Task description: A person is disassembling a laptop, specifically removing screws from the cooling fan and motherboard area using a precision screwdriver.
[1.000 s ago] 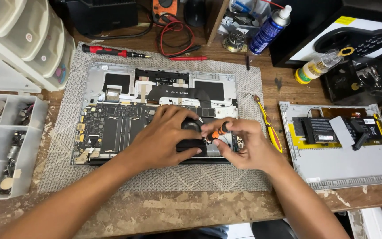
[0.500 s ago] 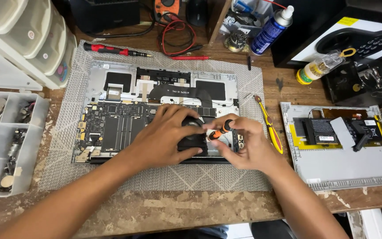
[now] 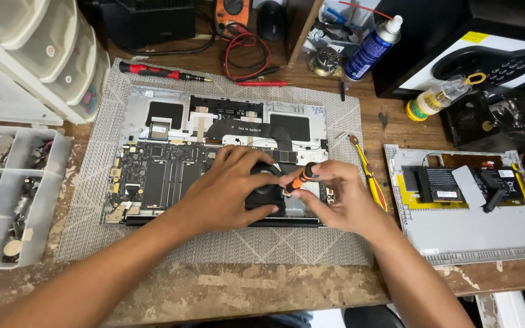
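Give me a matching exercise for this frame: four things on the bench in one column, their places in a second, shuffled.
Things:
1. orange-handled screwdriver
2. red screwdriver
3. blue spray can
4. parts organiser tray

Places:
A. far edge of the mat, above the opened laptop
B. left edge of the bench
C. in the right hand
D. standing behind the mat, top right

Pairs: 1-C, 2-A, 3-D, 4-B
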